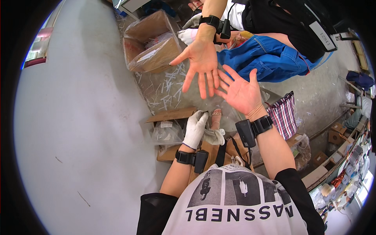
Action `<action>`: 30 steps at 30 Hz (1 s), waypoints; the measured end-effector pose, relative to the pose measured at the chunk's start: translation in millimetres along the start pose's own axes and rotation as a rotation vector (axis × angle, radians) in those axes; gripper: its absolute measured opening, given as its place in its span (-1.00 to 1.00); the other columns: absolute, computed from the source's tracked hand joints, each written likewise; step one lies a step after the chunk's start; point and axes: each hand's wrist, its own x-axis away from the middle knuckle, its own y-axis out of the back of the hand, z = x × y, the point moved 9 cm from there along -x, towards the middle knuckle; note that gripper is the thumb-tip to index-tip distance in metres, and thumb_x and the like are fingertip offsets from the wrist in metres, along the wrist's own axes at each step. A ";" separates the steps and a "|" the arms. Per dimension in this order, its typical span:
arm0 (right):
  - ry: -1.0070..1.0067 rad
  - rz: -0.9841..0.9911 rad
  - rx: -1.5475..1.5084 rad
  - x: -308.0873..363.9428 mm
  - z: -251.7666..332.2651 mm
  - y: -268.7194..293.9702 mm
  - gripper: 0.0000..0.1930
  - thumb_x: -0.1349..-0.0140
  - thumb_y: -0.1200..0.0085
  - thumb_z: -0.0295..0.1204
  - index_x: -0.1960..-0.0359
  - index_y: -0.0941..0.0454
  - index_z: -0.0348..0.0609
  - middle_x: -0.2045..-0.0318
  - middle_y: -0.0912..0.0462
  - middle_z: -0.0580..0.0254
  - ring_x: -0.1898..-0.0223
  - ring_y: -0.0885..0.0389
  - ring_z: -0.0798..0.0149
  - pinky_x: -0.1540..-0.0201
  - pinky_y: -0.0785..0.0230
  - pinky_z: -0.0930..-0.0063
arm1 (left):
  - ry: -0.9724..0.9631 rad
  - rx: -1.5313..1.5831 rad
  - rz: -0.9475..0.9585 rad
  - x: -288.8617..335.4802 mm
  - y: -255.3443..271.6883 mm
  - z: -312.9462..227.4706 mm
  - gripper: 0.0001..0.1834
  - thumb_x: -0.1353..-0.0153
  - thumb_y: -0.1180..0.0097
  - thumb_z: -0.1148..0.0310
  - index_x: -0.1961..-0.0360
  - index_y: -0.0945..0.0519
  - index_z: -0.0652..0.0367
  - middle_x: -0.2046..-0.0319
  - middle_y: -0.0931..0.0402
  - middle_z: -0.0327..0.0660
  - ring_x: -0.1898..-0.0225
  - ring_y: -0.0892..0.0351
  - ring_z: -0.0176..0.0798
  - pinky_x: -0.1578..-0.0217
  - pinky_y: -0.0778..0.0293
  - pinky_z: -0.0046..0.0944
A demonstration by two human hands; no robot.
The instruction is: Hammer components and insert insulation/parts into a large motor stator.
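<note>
My right hand (242, 93) is bare and open, palm up with its fingers spread. Its fingertips come close to a co-worker's bare open hand (201, 64), which reaches in from the top; whether they touch I cannot tell. A white knit glove covers my left hand (194, 128), whose fingers are closed on a greyish-white crumpled glove (214, 136) hanging beside it. Black devices are strapped to both my wrists, and one is on the co-worker's wrist. The co-worker's other hand (188, 36) wears a whitish glove.
An open cardboard box (156, 60) stands at the upper left, with white paper strips (168, 86) strewn beside it. A plastic-lined box (167, 133) sits by my left hand. Blue denim (262, 58) covers the co-worker's lap. A plaid bag (282, 116) is right of my hand; a pale wall (78, 117) rises left.
</note>
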 end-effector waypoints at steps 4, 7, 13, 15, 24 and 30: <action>0.007 -0.013 0.008 3.1 2.4 2.3 0.02 -0.16 0.55 0.42 -0.41 0.25 -0.19 -0.43 0.24 -0.06 -0.45 0.27 0.00 -0.40 0.38 -0.10 | -0.025 0.017 0.000 -2.4 -4.2 -5.4 -0.79 -0.29 0.06 0.36 0.31 -0.55 0.29 0.54 -0.42 -0.33 0.54 -0.32 -0.48 0.50 -0.25 -0.43; 0.011 -0.023 0.010 5.0 4.9 0.2 0.01 -0.16 0.54 0.42 -0.40 0.23 -0.18 -0.43 0.22 -0.05 -0.44 0.23 -0.01 -0.40 0.37 -0.11 | -0.064 -0.053 -0.002 -2.7 -6.8 -19.2 -0.78 -0.29 0.06 0.35 0.30 -0.55 0.29 0.55 -0.41 -0.33 0.53 -0.32 -0.47 0.48 -0.25 -0.42; 0.022 -0.019 0.029 13.2 12.6 0.8 -0.04 -0.18 0.45 0.38 -0.36 0.03 -0.20 -0.39 0.01 -0.06 -0.41 0.09 -0.04 -0.35 0.20 -0.12 | -0.066 0.007 0.027 -1.6 -16.3 -41.4 -0.77 -0.29 0.06 0.34 0.28 -0.56 0.30 0.55 -0.41 -0.31 0.51 -0.34 -0.45 0.45 -0.26 -0.42; 0.028 -0.042 0.093 18.5 16.4 1.2 -0.08 -0.21 0.40 0.35 -0.36 0.01 -0.19 -0.36 -0.08 -0.04 -0.38 0.00 0.01 -0.32 0.12 -0.02 | -0.053 0.054 -0.030 1.3 -14.1 -60.0 -0.76 -0.29 0.07 0.33 0.28 -0.56 0.30 0.56 -0.41 -0.30 0.51 -0.35 -0.44 0.45 -0.26 -0.42; -0.107 -0.182 0.884 71.0 6.7 10.0 -0.55 -0.27 -0.03 -0.29 -0.18 -0.36 -0.12 0.01 -0.55 0.34 0.01 -0.51 0.39 0.02 -0.35 0.37 | -0.034 0.558 -0.073 -8.5 -9.8 -108.1 -0.69 -0.33 0.09 0.20 0.24 -0.58 0.21 0.53 -0.41 -0.31 0.53 -0.35 -0.43 0.50 -0.27 -0.40; 0.064 -0.205 0.879 101.0 29.3 -16.5 -0.73 -0.22 -0.07 -0.40 0.04 -0.46 -0.08 0.22 -0.59 0.40 0.22 -0.54 0.47 0.24 -0.40 0.52 | -0.266 0.317 0.056 0.2 -55.9 -154.4 -0.73 -0.33 0.08 0.22 0.26 -0.58 0.18 0.59 -0.42 -0.37 0.55 -0.32 -0.51 0.53 -0.23 -0.47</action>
